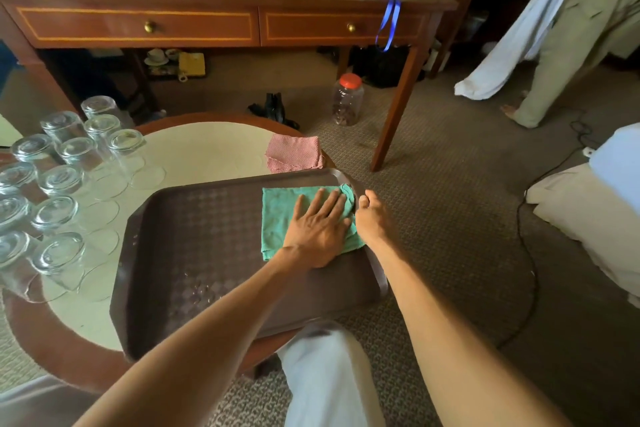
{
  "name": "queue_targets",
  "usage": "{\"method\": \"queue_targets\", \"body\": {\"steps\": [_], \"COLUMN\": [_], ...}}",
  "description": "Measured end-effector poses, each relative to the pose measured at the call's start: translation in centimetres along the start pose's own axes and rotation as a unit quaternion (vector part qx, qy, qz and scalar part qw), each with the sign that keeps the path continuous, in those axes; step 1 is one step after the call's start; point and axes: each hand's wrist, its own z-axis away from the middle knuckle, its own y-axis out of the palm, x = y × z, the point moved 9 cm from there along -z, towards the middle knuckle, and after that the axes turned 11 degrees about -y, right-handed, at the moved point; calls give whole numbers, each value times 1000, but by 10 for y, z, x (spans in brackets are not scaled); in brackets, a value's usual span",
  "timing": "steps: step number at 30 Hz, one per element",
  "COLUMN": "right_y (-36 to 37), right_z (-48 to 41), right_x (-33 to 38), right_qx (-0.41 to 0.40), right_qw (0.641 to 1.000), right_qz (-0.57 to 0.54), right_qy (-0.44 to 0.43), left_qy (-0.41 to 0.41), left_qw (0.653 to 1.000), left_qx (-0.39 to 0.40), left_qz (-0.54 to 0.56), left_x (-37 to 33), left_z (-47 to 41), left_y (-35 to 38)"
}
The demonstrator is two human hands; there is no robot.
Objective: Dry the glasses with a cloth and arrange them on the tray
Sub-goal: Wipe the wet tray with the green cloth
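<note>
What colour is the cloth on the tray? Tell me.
The cloth is green, seen in the head view, on the tray.

Textured plastic tray [194,218] (matt brown), green cloth [277,215], clear glasses [62,184]

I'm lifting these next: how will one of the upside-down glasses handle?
The glasses look clear and smooth, so probably fragile and slippery. Standing mouth-down on the table, one should resist tipping, but a push could knock its close neighbours.
</note>
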Motion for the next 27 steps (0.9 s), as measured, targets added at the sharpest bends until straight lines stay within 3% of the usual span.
{"method": "queue_targets", "body": {"steps": [5,8,13,18,22,27], "right_y": [-2,-4,-4,1,5,-1], "right_z": [6,12,10,3,-3,-1], "right_x": [5,9,8,0,-5,-2], "right_qx": [-10,-21,-20,-22,-7,-24], "right_qw": [999,997,998,1000,1000,999], "right_qz": [51,72,54,6,-19,-21], "right_qy": [-4,-18,-17,10,14,8], "left_qy": [93,108,-46,-148,-57,64], "left_qw": [995,994,999,988,998,998], "left_qx": [18,20,-11,6,14,16], "left_qz": [-19,-24,-7,43,26,-24], "left_x": [19,53,116,76,5,-3], "left_z": [68,97,64,6,22,88], "left_y": [6,0,-26,-24,-4,9]}}
